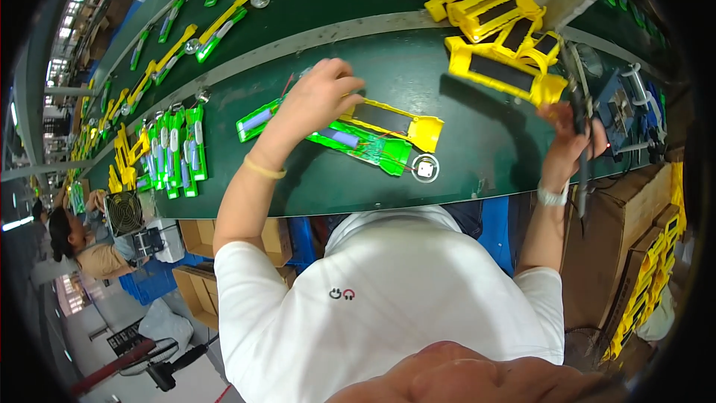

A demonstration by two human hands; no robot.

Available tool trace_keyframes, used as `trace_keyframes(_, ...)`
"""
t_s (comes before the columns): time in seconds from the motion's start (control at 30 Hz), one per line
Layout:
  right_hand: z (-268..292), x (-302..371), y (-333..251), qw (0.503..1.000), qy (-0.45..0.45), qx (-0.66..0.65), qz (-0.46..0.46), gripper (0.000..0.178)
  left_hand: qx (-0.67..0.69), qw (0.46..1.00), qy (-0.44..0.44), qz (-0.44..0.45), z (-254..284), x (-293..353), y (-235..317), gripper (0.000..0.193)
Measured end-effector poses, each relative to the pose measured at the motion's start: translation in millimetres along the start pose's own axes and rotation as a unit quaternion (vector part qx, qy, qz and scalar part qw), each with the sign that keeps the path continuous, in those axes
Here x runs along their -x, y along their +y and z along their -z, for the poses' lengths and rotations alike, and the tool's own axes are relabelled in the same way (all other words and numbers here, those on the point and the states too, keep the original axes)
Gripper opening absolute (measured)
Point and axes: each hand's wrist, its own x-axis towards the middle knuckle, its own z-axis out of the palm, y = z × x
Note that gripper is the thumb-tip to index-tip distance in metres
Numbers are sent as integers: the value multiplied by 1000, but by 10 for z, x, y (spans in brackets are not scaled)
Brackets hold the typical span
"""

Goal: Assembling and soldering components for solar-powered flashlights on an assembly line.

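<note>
My left hand (322, 98) is over the work surface with its fingers curled. It covers parts of a green casing (394, 157) and a yellow casing (425, 133) with a dark panel. What its fingertips hold, if anything, is hidden. The green casing carries a blue-violet cylindrical cell (339, 136) and thin wires. By its right end lies a small round clear part with a white square (425, 169). Out to the right, my right hand (568, 145) is closed beside a dark, cord-like thing (582, 116). What it grips cannot be made out.
Yellow casings (492, 67) are heaped at the back right. Green casings with cells (175, 149) stand grouped at left. More parts line the far belt (298, 0). A blue bench unit (615, 101) is at right, above a cardboard box (611, 231). A person (89, 235) sits far left.
</note>
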Motion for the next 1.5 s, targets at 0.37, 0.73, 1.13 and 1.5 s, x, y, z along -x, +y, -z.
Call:
trace_keyframes(0.37, -605, 908, -192, 961, -43, -114, -250, 43, 103, 982, -107, -113, 64, 527, 53, 49)
trace_keyframes(0.73, -704, 895, -113, 964, -77, -24, -252, 44, 33, 991, 8, 128, 540, -638, -1289, 45)
trace_keyframes(1.13, -683, 980, -56, 955, -50, 12, -292, 57, -203, 903, -22, 378, 969, -1802, -3682, 78)
trace_keyframes(1.5, -675, 926, -74, 958, -99, 70, -261, 53, -71, 943, 154, 286, 1244, -652, -2321, 53)
